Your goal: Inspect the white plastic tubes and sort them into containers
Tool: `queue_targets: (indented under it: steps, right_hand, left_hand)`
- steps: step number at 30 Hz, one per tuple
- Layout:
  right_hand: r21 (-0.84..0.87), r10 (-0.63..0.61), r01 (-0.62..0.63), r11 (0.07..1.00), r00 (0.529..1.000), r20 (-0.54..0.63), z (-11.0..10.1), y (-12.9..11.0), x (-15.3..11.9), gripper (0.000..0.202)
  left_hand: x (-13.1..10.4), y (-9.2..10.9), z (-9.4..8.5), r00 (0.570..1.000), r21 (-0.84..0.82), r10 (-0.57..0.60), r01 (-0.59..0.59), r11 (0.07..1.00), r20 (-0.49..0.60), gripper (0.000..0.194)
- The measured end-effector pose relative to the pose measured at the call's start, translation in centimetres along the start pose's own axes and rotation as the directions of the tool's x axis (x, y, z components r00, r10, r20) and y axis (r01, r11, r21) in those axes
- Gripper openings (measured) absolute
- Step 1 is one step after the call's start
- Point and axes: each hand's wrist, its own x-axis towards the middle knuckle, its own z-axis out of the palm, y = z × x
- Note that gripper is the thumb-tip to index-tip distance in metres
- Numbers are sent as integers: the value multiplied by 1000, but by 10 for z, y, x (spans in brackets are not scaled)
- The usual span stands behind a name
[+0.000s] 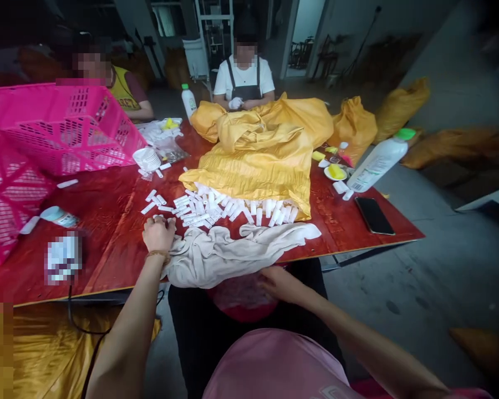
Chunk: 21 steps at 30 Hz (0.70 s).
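On the red table (108,244), a heap of small white plastic pieces (199,209) lies in front of a yellow woven sack (258,166). My left hand (158,233) rests at the heap's left end, by the cloth. Its fingers are curled, and what they hold, if anything, is hidden. A crumpled off-white cloth (228,252) stretches along the near table edge. Below that edge, my right hand (280,284) is over a pink basin (245,302) in my lap. Its thumb and forefinger look apart, with nothing visible between them. Pale contents in the basin are blurred.
Pink plastic crates (79,130) stand at the left, near a small white tub (59,216). At the right are a phone (374,215) and a leaning white bottle (378,163). Two people sit across the table. More yellow sacks (355,127) stand behind.
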Motion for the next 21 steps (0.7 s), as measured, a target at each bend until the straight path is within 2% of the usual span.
queue_targets:
  steps: [3, 5, 8, 11, 14, 16, 17, 19, 20, 21]
  right_hand:
    - [-39, 33, -37, 999, 994, -107, -46, -4, 46, 19]
    - [-172, 131, -162, 972, 976, -176, -65, -8, 86, 23]
    - [-366, 328, -379, 850, 924, -197, -67, -12, 141, 29]
    - [-385, 386, -428, 818, 904, -185, -57, -13, 173, 30]
    - [-382, 409, -445, 810, 896, -174, -59, -12, 175, 29]
    - [-348, 406, -454, 820, 891, -205, -70, -10, 159, 31]
    - [-283, 384, -438, 854, 895, -227, -76, -9, 148, 32]
    - [-25, 309, -324, 946, 921, -237, -83, -10, 118, 31]
    - [157, 265, -235, 959, 942, -208, -84, -11, 101, 30]
    - [340, 221, -157, 927, 962, -161, -81, -14, 85, 30]
  left_hand:
    - [14, -2, 20, 1000, 31, 0, 0, 1000, 19, 38]
    - [13, -1, 24, 999, 30, 9, -10, 999, 35, 32]
    - [0, -1, 13, 997, -3, 47, -47, 999, 53, 28]
    - [-32, 0, -10, 994, -56, 102, -99, 993, 48, 30]
    - [-75, 7, -35, 989, -215, 147, -143, 966, 6, 31]
    - [-103, 17, -48, 990, -353, 139, -137, 926, -19, 28]
    - [-116, 23, -53, 992, -424, 122, -119, 898, -20, 27]
    - [-137, 38, -58, 996, -560, 92, -67, 826, 17, 27]
    - [-146, 46, -58, 995, -627, 85, -39, 778, 43, 28]
    - [-154, 55, -57, 994, -687, 86, -13, 726, 71, 29]
